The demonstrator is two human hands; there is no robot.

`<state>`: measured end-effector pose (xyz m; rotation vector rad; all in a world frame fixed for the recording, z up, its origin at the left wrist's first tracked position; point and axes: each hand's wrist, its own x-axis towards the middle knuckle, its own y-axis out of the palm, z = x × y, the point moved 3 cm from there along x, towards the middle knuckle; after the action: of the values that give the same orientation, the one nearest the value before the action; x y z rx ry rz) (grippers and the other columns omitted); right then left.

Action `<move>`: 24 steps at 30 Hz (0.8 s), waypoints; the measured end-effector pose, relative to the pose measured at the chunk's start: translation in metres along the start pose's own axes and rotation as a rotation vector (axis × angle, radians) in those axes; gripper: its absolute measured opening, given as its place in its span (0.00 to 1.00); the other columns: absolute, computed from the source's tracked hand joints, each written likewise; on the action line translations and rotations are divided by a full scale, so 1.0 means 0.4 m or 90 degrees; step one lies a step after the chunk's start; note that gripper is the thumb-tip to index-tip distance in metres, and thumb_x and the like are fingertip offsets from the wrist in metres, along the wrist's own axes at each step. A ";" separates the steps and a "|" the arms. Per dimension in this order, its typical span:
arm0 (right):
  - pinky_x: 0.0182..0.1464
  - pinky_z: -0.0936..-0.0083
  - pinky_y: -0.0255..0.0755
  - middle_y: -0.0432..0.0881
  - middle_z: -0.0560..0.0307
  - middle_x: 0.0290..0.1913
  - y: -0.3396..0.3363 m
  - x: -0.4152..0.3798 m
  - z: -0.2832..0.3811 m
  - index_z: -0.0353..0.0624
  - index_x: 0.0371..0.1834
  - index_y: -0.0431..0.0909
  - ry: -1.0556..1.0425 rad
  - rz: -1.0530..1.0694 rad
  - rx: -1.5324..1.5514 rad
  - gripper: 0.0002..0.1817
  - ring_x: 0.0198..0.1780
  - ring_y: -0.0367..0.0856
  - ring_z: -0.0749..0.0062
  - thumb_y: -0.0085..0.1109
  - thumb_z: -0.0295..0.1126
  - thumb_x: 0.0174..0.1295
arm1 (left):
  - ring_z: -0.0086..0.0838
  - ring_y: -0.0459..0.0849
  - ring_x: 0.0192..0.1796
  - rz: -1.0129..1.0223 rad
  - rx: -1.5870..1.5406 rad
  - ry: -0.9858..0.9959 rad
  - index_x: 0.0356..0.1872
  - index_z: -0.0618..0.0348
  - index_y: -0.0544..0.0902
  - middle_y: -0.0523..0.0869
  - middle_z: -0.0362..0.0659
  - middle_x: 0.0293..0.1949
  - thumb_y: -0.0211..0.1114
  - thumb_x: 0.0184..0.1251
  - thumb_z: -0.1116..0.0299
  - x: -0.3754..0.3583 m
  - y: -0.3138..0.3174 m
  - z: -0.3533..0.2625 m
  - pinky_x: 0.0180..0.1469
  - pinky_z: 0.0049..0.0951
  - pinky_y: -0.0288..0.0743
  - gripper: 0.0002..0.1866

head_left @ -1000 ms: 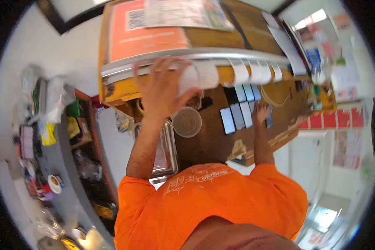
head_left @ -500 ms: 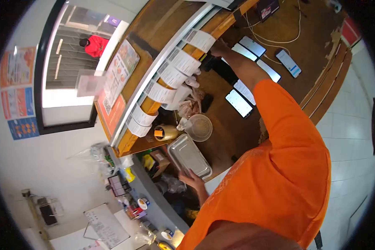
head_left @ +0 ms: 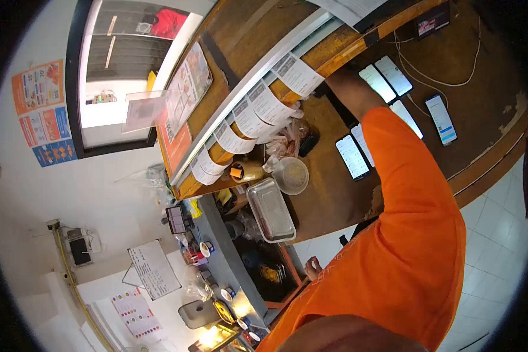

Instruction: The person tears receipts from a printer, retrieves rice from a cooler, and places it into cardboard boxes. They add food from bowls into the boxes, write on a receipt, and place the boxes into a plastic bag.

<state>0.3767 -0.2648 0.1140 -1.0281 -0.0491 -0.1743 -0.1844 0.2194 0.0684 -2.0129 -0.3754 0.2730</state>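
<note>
A: Down by the person's side, entry on the left hand (head_left: 312, 267)?
B: Only a small part shows past the orange sleeve. Fingers look curled; cannot tell whether they hold anything. It touches nothing on the counter (head_left: 328, 202).

A: Next out, on the counter?
B: Metal tray (head_left: 270, 210), bare inside. Just beyond it is a round tub (head_left: 291, 175), apparently empty. Phones (head_left: 352, 157) lie face up, screens lit, beside the right forearm (head_left: 349, 97).

A: Right hand?
B: Reaching farthest, up under the ticket slips (head_left: 267, 105) on the rail (head_left: 246, 97). The slips hide it, so its grip cannot be told.

A: Progress, as a judgement?
B: Early. A full row of slips hangs clipped, and tray and tub are unfilled.
</note>
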 end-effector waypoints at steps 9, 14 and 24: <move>0.69 0.46 0.54 0.62 0.44 0.69 0.014 -0.058 0.035 0.44 0.67 0.64 -0.011 -0.036 0.026 0.35 0.71 0.54 0.43 0.63 0.37 0.54 | 0.50 0.80 0.43 0.019 0.070 -0.048 0.42 0.61 0.81 0.83 0.56 0.39 0.62 0.66 0.59 -0.112 -0.046 0.064 0.49 0.45 0.71 0.15; 0.69 0.47 0.54 0.63 0.44 0.69 -0.013 -0.088 0.028 0.44 0.67 0.65 -0.010 -0.075 0.028 0.35 0.71 0.55 0.43 0.62 0.37 0.54 | 0.50 0.80 0.43 0.035 0.093 -0.056 0.42 0.61 0.81 0.83 0.56 0.39 0.63 0.65 0.59 -0.121 -0.047 0.115 0.49 0.45 0.71 0.15; 0.68 0.48 0.55 0.63 0.43 0.68 -0.027 -0.136 0.005 0.43 0.66 0.66 -0.032 -0.128 0.026 0.34 0.71 0.55 0.43 0.62 0.37 0.54 | 0.50 0.80 0.42 0.070 0.129 -0.103 0.42 0.61 0.81 0.83 0.56 0.38 0.63 0.65 0.58 -0.182 -0.035 0.189 0.49 0.45 0.72 0.16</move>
<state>0.3214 -0.2618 0.1176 -0.9856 -0.2017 -0.3296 -0.2803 0.2602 0.0490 -1.8197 -0.3250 0.5239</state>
